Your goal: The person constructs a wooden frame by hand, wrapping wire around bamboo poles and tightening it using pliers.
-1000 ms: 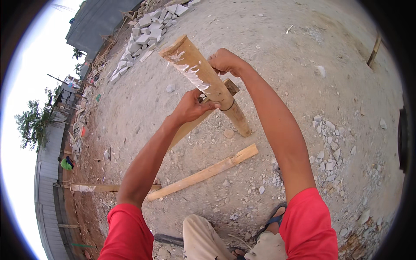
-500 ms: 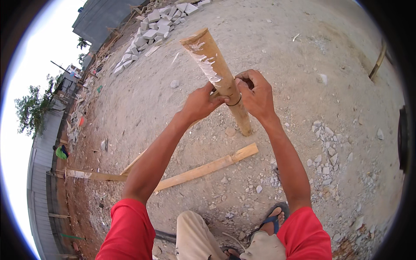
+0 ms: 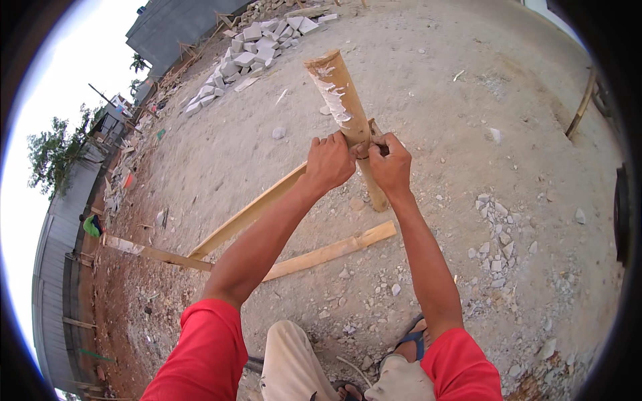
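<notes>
At the centre of my remote view: one bamboo post (image 3: 342, 93), standing on bare ground (image 3: 441, 100), white smears on its upper face. Item, left grip (image 3: 332, 160): closed on the post's left side, where a split bamboo rail (image 3: 257, 207) meets it, presumably to keep the two pressed together. Item, right grip (image 3: 391, 167): drawn narrow at the post's right side, fingertips by a dark tie (image 3: 362, 158); what lies between them I cannot tell. The tie seems to sit there because post and rail cross at that height. Item, the rail: sloping away left of the post, toward a board (image 3: 157, 254). Item, loose bamboo strip (image 3: 328, 250): on the ground, nearer me than the post, apparently set aside unfixed. Item, grey block heap (image 3: 257, 60): well beyond the post, leftward.
</notes>
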The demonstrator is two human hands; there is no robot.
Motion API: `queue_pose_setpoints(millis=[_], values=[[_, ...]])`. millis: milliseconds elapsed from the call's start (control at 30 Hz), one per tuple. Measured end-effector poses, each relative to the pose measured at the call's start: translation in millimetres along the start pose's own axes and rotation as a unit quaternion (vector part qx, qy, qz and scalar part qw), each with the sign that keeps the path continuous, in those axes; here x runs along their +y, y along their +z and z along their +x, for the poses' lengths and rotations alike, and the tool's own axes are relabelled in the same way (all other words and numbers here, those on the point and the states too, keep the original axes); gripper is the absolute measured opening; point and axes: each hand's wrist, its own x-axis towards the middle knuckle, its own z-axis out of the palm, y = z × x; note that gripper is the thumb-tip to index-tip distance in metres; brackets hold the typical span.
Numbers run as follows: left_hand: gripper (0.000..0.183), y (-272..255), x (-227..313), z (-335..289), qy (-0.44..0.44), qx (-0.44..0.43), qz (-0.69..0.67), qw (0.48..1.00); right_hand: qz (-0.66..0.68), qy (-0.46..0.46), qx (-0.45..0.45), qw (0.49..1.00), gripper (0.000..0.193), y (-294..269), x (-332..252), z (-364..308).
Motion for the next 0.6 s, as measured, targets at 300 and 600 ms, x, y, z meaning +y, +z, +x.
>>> queue_pose_setpoints(millis=[300, 600], values=[[0.043, 4, 9, -9, -0.042, -0.001, -0.009, 0.999, -0.053, -0.040, -0.079, 0.995, 0.041, -12, -25, -17], [0.034, 9, -12, -11, 0.015, 0.042, -0.068, 0.997, -0.107, -0.060, -0.090, 0.988, 0.041, -10, -27, -14]])
